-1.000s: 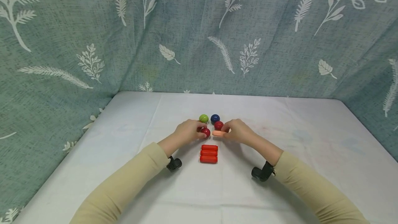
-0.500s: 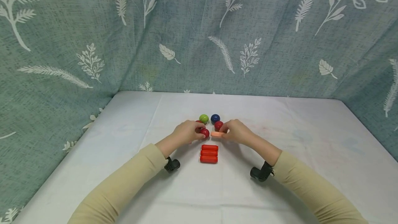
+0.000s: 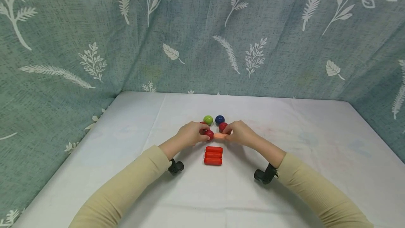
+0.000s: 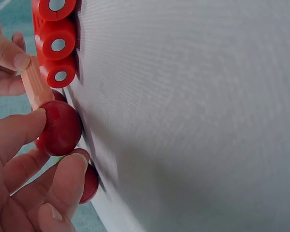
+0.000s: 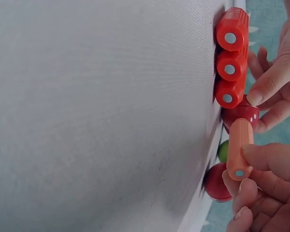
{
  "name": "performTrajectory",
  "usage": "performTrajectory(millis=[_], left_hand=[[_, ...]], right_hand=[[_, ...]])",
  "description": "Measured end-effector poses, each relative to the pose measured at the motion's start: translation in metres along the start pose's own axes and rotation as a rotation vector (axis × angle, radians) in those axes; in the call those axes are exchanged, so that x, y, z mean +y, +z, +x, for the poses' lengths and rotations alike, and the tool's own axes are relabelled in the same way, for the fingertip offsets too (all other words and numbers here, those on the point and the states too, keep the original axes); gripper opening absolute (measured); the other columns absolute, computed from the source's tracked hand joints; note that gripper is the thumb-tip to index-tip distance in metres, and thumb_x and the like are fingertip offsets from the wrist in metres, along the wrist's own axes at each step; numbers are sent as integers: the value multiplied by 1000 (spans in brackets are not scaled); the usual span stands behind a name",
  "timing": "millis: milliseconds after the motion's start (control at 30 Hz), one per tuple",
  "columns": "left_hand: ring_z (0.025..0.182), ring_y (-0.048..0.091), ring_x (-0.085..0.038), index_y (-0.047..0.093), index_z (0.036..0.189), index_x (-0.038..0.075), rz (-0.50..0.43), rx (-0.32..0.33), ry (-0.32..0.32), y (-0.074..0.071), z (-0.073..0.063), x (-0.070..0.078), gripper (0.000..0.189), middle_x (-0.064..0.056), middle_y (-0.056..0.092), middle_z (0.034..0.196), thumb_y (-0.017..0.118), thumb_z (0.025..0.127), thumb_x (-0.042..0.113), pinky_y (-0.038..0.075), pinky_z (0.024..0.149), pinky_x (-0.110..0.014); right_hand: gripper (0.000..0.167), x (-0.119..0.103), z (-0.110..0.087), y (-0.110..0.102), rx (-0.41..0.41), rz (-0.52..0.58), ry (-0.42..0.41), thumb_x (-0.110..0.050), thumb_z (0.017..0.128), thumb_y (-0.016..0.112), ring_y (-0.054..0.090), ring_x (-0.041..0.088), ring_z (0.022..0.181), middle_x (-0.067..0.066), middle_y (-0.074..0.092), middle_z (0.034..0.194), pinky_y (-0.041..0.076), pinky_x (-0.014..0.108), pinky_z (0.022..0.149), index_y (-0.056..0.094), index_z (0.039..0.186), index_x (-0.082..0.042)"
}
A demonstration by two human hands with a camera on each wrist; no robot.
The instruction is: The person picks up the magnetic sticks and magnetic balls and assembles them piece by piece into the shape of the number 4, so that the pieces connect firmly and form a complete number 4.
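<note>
Past the white, creased tablecloth (image 3: 240, 192) I see a blue-green curtain (image 3: 202, 24) hanging, printed all over with pale leaves (image 3: 171, 52).

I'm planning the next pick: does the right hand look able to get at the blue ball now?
Probably not yet: the right hand pinches the orange stick, and a red ball sits just nearer than the blue ball, whose top looks uncovered.

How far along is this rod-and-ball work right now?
Looks done: the end of the orange rod appears to meet the red ball; I can't tell whether they are attached. In hand: the left hand pinches that ball, the right hand the rod. Probably left: three red rods lying side by side, plus the green ball and blue ball, all unheld.
</note>
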State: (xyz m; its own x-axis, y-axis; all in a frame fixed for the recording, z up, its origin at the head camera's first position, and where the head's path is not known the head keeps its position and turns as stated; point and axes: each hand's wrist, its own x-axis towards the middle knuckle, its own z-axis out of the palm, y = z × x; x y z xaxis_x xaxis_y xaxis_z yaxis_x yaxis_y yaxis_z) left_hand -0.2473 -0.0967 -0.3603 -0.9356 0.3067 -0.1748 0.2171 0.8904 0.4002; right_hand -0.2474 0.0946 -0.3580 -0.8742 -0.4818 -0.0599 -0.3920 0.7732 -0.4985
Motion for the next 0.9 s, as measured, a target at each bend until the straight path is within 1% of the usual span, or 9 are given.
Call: performTrajectory(millis=[167, 300, 500, 533, 600, 733, 800, 833, 900], left_hand=[[55, 53, -13, 62, 116, 14, -5, 5, 7, 0, -1, 0, 36, -4, 62, 96, 68, 82, 25, 43, 49, -21], [56, 54, -14, 61, 117, 14, -44, 6, 7, 2, -1, -1, 36, -5, 63, 104, 68, 83, 23, 45, 49, -21], [71, 55, -13, 60, 121, 16, -102, 4, 21, 3, -1, -5, 40, -5, 63, 106, 69, 81, 20, 45, 51, -21], [71, 55, -13, 59, 121, 17, -108, 0, 27, 3, -1, -6, 41, -5, 63, 106, 70, 81, 19, 45, 51, -21], [68, 55, -13, 59, 123, 17, -118, -8, 36, 3, -2, -8, 43, -5, 63, 106, 70, 81, 19, 45, 51, -21], [53, 53, -14, 58, 125, 18, -166, -29, 38, 1, -4, -12, 44, -6, 62, 108, 69, 82, 18, 46, 49, -23], [51, 53, -15, 58, 124, 18, -199, -35, 44, 0, -6, -15, 44, -7, 62, 109, 68, 82, 17, 46, 49, -23], [50, 54, -16, 59, 124, 17, -217, -36, 48, 0, -6, -17, 43, -7, 63, 109, 68, 82, 17, 46, 49, -24], [59, 56, -15, 60, 122, 17, -237, -34, 60, -1, -8, -20, 41, -8, 63, 111, 68, 82, 17, 46, 51, -24]], right_hand=[[13, 1, 0, -1, 0, 4, 5, -6, 81, 67, 52, 16, 74, 6, 67, 86, 47, 23, 64, 70, 93, -2], [13, 1, 0, -1, -1, 5, 11, -6, 81, 66, 52, 16, 75, 5, 67, 86, 47, 23, 65, 71, 93, -3], [14, 1, -1, 0, -7, 27, 13, -6, 82, 65, 53, 17, 78, 6, 67, 89, 48, 24, 68, 71, 95, -3], [15, 1, -1, 1, -10, 31, 13, -6, 82, 65, 53, 17, 79, 6, 67, 90, 48, 25, 69, 70, 96, -3], [16, 1, -1, 1, -15, 41, 14, -6, 82, 66, 53, 17, 80, 6, 67, 91, 49, 25, 71, 70, 97, -4], [16, 0, -1, 3, -21, 39, -8, -7, 82, 66, 54, 17, 80, 6, 68, 92, 49, 26, 73, 71, 97, -4], [16, -1, 0, 4, -18, 38, -18, -7, 82, 67, 56, 16, 80, 6, 68, 91, 49, 26, 74, 71, 97, -4], [16, -2, 0, 4, -16, 32, -28, -7, 82, 67, 56, 16, 80, 6, 69, 91, 50, 27, 75, 71, 96, -3], [16, -3, 1, 5, -15, 26, -33, -7, 81, 67, 57, 16, 81, 6, 69, 91, 50, 28, 77, 71, 97, -3]])
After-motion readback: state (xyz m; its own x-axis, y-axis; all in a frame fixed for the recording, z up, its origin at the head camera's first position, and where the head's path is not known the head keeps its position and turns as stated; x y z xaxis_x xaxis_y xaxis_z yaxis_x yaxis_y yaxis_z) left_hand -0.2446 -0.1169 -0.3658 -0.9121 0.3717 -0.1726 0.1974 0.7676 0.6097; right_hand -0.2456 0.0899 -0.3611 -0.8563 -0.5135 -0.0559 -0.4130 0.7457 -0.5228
